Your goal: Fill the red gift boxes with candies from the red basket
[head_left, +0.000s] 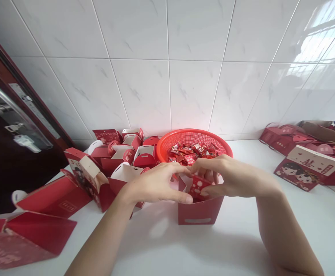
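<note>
An open red gift box (200, 211) stands upright on the white tabletop in front of me. My right hand (221, 174) is over its opening, with thumb and fingers closed on a small red packet (197, 186) marked with pale print, partly inside the box. At the box's left side is my left hand (163, 183), its thumb and fingers spread across the opening with nothing visible between them. Whether its fingertips touch the rim I cannot tell. Just behind, an orange-red plastic basket (194, 132) holds a pile of red-wrapped sweets (188, 151).
Several open red gift boxes (124, 157) crowd the left side, with a large one (23, 239) at the front left. More red boxes (308, 168) lie at the right. A tiled wall (196, 92) bounds the back; a dark door (6, 153) is at left.
</note>
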Motion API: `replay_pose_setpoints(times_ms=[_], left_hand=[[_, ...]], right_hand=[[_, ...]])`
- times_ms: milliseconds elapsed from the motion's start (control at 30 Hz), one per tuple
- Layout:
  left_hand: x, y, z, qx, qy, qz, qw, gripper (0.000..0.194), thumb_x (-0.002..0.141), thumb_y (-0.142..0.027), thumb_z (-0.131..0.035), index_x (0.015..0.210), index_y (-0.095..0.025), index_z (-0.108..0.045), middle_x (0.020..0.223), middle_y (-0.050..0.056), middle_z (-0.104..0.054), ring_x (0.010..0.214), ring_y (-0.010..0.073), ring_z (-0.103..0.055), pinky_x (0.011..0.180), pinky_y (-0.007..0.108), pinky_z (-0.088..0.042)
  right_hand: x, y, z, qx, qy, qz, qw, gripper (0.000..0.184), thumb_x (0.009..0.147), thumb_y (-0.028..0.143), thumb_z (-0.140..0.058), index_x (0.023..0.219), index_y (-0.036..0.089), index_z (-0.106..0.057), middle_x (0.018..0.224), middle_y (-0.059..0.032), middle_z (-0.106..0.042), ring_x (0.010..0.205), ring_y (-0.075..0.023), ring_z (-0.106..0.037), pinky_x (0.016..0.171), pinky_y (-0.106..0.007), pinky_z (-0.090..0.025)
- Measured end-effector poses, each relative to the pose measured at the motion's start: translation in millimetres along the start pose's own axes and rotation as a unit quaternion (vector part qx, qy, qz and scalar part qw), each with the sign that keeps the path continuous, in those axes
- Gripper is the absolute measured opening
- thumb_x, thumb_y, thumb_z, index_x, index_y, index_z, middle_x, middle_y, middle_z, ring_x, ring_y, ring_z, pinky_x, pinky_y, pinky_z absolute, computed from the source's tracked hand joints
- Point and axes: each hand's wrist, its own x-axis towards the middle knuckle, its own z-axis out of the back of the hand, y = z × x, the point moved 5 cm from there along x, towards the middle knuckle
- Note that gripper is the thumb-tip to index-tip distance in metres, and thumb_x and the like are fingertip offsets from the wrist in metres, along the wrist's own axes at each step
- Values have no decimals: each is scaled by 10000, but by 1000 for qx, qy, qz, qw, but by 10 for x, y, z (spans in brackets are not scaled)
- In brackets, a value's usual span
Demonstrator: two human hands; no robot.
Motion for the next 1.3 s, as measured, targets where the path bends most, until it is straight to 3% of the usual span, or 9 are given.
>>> replay_pose_setpoints(times_ms=[100,400,500,567,733,933,1067,1167,1300], left_hand=[[1,2,-1,1,1,2,1000,697,699,-528,-820,1343,-322,-650,1392,26,-649,1258,298,-590,958,337,-498],[9,10,-4,-15,12,-5,1000,619,715,-525,-806,1283,-308,-688,1355,43,-667,1190,294,-622,948,352,-507],[13,13,2,-16,10,-11,1000,508,755,-507,-776,1218,-305,-722,1308,44,-691,1188,290,-624,938,348,-507],[17,16,6,-16,6,-17,1000,450,804,-521,-727,1193,-295,-734,1275,50,-704,1166,284,-632,915,343,-511],[34,12,12,4,-14,-21,1000,352,917,-503,-589,1154,-302,-755,1238,40,-706,1132,267,-638,878,332,-510],[23,-40,35,8,-28,-61,998,362,961,-474,-527,1209,-325,-744,1254,36,-701,1133,269,-634,892,350,-509],[9,-45,53,11,-33,-78,996,574,861,-414,-676,1425,-375,-577,1462,0,-601,1279,289,-574,1005,373,-484],[46,3,56,31,-58,-50,997,692,846,-333,-662,1508,-379,-466,1496,0,-573,1240,289,-608,964,371,-499],[150,69,45,16,-86,-54,995,521,862,-276,-607,1382,-315,-607,1332,11,-684,1103,264,-672,904,348,-509]], right_hand=[[7,-1,-2,12,-3,11,1000,229,873,232,-689,1096,204,-645,903,-24,-712,783,-154,-655,629,-238,-463],[-113,-27,121,-9,-48,25,999,195,888,154,-585,1058,200,-671,850,-23,-737,745,-153,-688,613,-244,-510],[-207,-50,261,-33,-110,14,993,133,913,297,-635,999,206,-679,864,-36,-747,746,-173,-695,630,-275,-528],[-254,-67,330,-43,-136,10,990,222,907,410,-671,992,205,-687,863,-46,-748,751,-189,-700,657,-301,-540],[-237,-142,306,-50,-100,-3,994,541,779,615,-764,1125,212,-660,1037,-76,-736,835,-227,-686,696,-337,-531],[-62,-270,102,-81,14,-87,993,141,883,317,-660,840,211,-577,779,-5,-635,683,-166,-574,551,-275,-377],[35,-293,88,-83,3,-82,993,190,859,178,-603,719,209,-480,706,11,-563,616,-136,-489,525,-271,-321],[88,-322,81,-94,-3,-79,992,241,832,121,-580,680,212,-417,653,30,-487,578,-122,-424,515,-268,-294],[129,-372,64,-100,6,-87,991,246,867,146,-542,690,215,-387,679,26,-468,603,-127,-423,522,-271,-278]])
